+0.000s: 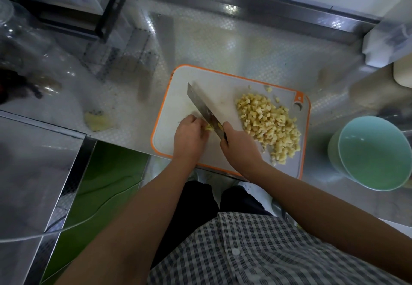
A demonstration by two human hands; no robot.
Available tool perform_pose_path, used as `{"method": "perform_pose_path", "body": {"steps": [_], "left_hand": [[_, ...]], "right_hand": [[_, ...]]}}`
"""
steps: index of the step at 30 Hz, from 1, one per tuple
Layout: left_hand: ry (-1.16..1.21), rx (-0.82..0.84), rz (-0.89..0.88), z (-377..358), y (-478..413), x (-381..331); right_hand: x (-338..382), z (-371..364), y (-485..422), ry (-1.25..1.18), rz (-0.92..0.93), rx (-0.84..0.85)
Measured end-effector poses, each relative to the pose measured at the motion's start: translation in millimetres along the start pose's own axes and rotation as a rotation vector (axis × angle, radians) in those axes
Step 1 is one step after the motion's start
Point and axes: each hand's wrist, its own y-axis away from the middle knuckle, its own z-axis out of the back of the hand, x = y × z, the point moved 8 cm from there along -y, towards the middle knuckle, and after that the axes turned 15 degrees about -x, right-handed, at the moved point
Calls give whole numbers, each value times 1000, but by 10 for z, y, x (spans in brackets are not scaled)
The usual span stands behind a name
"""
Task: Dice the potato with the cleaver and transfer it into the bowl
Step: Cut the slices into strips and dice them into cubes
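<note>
- The right hand [239, 148] grips the cleaver [201, 105] by its handle, with the blade angled far-left across the cutting board [178, 97].
- The left hand [189, 134], its fingers [194, 119] curled, pins a small potato piece [209, 128] just left of the blade.
- To cut well, tuck the fingertips back, let the knuckles guide the blade's flat, and chop short and straight down.
- The diced pile [267, 124] lies right of the blade; the bowl [334, 151] stands empty on the counter [223, 46], further right.

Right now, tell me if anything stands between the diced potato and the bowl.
Nothing visible does. The diced potato lies on the right side of the cutting board; the bowl stands beyond that edge, with only bare counter between.
</note>
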Motion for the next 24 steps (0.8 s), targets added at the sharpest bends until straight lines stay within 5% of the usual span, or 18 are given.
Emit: {"method": "perform_pose_path", "body": {"steps": [24], "left_hand": [[11, -37, 67, 71, 20, 115]], "right_hand": [[50, 83, -32, -113, 35, -51]]}}
